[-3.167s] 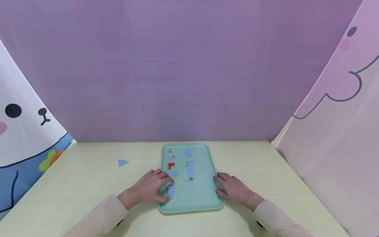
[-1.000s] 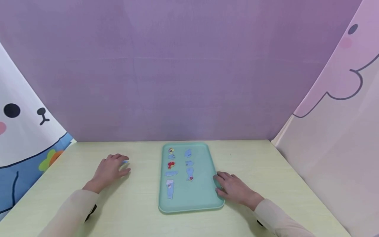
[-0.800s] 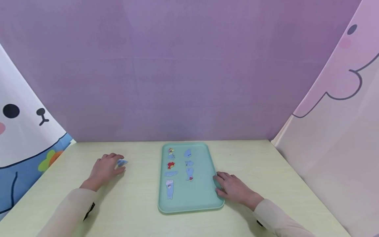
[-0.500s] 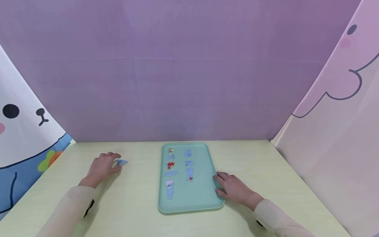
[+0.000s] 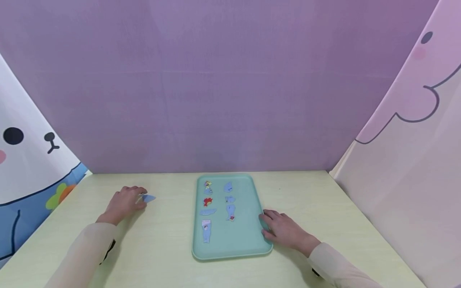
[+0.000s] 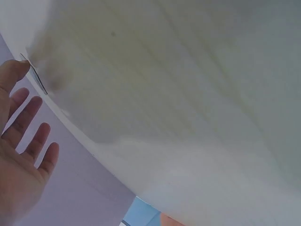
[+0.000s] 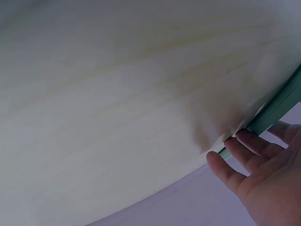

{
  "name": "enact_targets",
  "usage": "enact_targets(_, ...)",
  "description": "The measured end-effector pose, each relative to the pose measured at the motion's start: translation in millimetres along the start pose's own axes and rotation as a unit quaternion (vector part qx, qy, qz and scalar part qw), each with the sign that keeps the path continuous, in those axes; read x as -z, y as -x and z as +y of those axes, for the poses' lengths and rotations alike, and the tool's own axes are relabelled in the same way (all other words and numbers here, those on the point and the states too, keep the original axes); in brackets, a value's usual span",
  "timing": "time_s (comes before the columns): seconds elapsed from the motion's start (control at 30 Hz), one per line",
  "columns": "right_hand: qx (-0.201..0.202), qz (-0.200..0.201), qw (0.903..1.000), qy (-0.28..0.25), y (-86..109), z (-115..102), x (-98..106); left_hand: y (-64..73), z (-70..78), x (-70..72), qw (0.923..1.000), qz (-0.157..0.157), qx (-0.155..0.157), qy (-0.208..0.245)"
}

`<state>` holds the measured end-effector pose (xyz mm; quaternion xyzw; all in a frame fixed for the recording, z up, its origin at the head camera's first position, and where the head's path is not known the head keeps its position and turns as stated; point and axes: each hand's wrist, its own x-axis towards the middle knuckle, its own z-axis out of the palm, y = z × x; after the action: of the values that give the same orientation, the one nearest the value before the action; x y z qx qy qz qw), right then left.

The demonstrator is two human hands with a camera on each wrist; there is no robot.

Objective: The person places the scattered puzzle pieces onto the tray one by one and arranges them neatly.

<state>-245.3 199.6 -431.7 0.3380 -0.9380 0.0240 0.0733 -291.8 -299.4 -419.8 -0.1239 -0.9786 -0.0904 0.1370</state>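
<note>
At the left of the table, my left hand (image 5: 124, 203) is beside a flat blue wedge-shaped piece (image 5: 149, 198), its thumb and forefinger spread on either side of the wide end. The left wrist view shows the thumb at the edge of the piece (image 6: 37, 80) and the other fingers loosely extended. A mint-green tray (image 5: 248, 248) lies mid-table, with my right hand (image 5: 286, 231) resting its fingertips on the right rim. In the tray are several flat printed pieces, among them a red one (image 5: 207, 202) and a long blue one (image 5: 206, 232).
The pale wooden table (image 5: 162, 256) ends at a purple backdrop (image 5: 216, 100). A cloth with a white cartoon animal (image 5: 32, 168) stands at the left, a pink-and-white one (image 5: 407, 180) at the right.
My left hand has left the tray's left side for the wedge piece, then drawn back slightly left, uncovering more of it. My right hand stays at the rim.
</note>
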Motion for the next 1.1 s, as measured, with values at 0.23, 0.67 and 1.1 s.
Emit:
enact_targets(0.23,0.001,0.000,1.0000,0.005,-0.6,0.8,-1.8,-1.9,-3.8,-3.3,0.9999,-0.015,-0.004,0.004)
enact_targets(0.67,-0.005,0.005,1.0000,0.003,0.4,1.1,-2.3,-7.4,-9.4,-9.4,0.9995,-0.031,-0.005,0.006)
enact_targets(1.1,-0.009,0.005,1.0000,-0.002,1.0,2.2,-3.2,-6.7,-6.2,-5.6,0.9997,-0.018,-0.017,-0.001)
